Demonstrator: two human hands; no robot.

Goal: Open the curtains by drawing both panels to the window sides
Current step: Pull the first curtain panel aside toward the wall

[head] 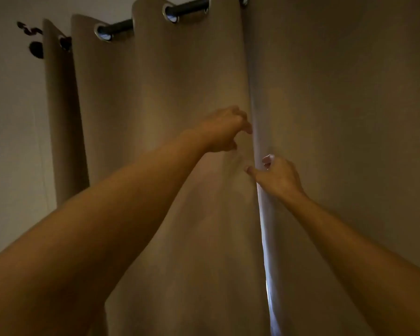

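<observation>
Where the left beige fabric curtain panel (170, 112) meets the right beige panel (337, 105), left hand (224, 128) fingers grasp the left edge; right hand (278, 177) fingers grasp the right edge, a narrow lit gap below.

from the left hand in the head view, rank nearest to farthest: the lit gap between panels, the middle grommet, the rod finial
From the left hand:
1. lit gap between panels, just right and below
2. middle grommet, up on the rod
3. rod finial, far upper left by the wall

Head-worn wide-angle view, tilted upward, close to curtains (180, 93)
</observation>
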